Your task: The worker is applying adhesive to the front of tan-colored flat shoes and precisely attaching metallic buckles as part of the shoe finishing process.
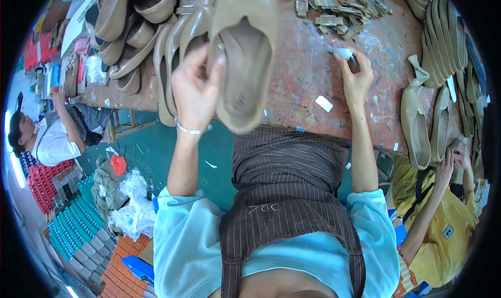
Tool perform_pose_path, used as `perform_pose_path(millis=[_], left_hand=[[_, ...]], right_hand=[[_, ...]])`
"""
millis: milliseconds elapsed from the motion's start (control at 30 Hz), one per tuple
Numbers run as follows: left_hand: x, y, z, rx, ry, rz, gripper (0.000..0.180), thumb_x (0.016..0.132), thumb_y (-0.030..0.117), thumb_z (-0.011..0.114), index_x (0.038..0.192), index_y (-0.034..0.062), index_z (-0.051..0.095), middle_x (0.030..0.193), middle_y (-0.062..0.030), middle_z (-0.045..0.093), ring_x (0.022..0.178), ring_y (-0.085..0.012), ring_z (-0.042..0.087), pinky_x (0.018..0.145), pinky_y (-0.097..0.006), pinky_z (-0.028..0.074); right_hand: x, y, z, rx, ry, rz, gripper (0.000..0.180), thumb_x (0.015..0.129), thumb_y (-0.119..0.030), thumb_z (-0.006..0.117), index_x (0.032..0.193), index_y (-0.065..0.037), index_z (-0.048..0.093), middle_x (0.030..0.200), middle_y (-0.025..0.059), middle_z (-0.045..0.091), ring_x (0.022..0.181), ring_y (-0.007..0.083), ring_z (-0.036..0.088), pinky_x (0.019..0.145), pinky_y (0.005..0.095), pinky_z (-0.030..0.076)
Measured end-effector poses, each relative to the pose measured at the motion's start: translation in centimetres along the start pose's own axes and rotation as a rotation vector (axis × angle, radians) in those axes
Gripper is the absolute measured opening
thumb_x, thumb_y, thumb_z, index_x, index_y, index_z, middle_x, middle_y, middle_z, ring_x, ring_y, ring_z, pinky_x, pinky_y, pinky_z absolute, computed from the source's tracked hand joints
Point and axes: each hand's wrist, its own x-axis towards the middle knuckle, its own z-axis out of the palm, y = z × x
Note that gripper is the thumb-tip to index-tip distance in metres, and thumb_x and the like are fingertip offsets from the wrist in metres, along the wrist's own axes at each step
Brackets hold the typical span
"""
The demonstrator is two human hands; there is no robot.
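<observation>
A tan flat shoe (246, 52) is raised in front of me with its opening toward me. My left hand (195, 92) is closed on the edge of its opening, thumb inside. Over the worktable, my right hand (357, 79) pinches a small white object with a rounded body and narrow tip (343, 53); it looks like a small bottle, but the fingers cover part of it. Beyond that hand lies a heap of tan bow-like strips with buckles (339, 8). More tan shoes (175, 47) stand close to the left of my left hand.
The worn reddish worktable (297, 84) bears a white paper scrap (324, 104). Tan shoes (417, 123) line its right side, where a co-worker in yellow (443, 219) works. Another person in white (57, 136) is at the left. Plastic bags (133, 204) lie on the green floor.
</observation>
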Motion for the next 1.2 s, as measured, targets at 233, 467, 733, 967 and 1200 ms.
perform_pose_path(millis=[233,467,733,967,1200], left_hand=[[-11.1,-2.2,3.9,0.288,-0.419,-0.362,0.023,0.084,0.006,0.061,0.104,-0.0050,0.061,0.076,-0.0085,0.060,0.063,-0.0199,0.056,0.061,-0.032,0.047],[-13.0,2.1,5.4,-0.287,-0.134,-0.318,0.035,0.086,-0.001,0.057,0.120,-0.0017,0.053,0.117,-0.0153,0.053,0.103,-0.0256,0.056,0.089,-0.031,0.045],[-10.1,-2.4,11.6,-1.692,0.072,-0.923,0.021,0.092,0.008,0.054,0.111,0.0014,0.053,0.113,-0.0108,0.059,0.110,-0.0208,0.054,0.098,-0.035,0.043],[-9.7,-3.2,13.0,-1.465,0.056,-0.877,0.012,0.091,0.005,0.056,0.101,-0.0001,0.059,0.100,-0.0077,0.064,0.097,-0.0150,0.060,0.088,-0.029,0.046],[-10.2,-3.9,13.6,-1.448,0.158,-0.880,0.012,0.089,-0.002,0.056,0.100,-0.0021,0.060,0.095,-0.0088,0.064,0.092,-0.0155,0.062,0.087,-0.030,0.050]], right_hand=[[-0.1,-0.2,-0.4,0.332,-0.063,0.150,0.022,0.079,-0.011,0.074,0.096,-0.001,0.065,0.087,0.0050,0.067,0.079,0.0122,0.062,0.071,0.0266,0.048],[-4.2,-3.4,-3.8,0.512,-0.197,0.285,0.019,0.082,0.000,0.068,0.101,0.002,0.064,0.093,0.0039,0.066,0.085,0.0088,0.062,0.078,0.0240,0.050],[-6.5,-4.8,-4.8,0.297,-0.282,0.150,0.023,0.075,-0.003,0.074,0.097,0.000,0.069,0.086,0.0075,0.067,0.077,0.0127,0.062,0.069,0.0255,0.049],[-6.4,-5.9,-4.9,0.182,-0.398,0.012,0.024,0.073,-0.006,0.074,0.096,-0.001,0.069,0.086,0.0102,0.068,0.075,0.0191,0.063,0.068,0.0289,0.049],[-6.0,-6.2,-4.3,0.104,-0.440,-0.086,0.025,0.072,-0.007,0.075,0.096,-0.002,0.069,0.083,0.0100,0.068,0.072,0.0217,0.062,0.065,0.0302,0.049]])
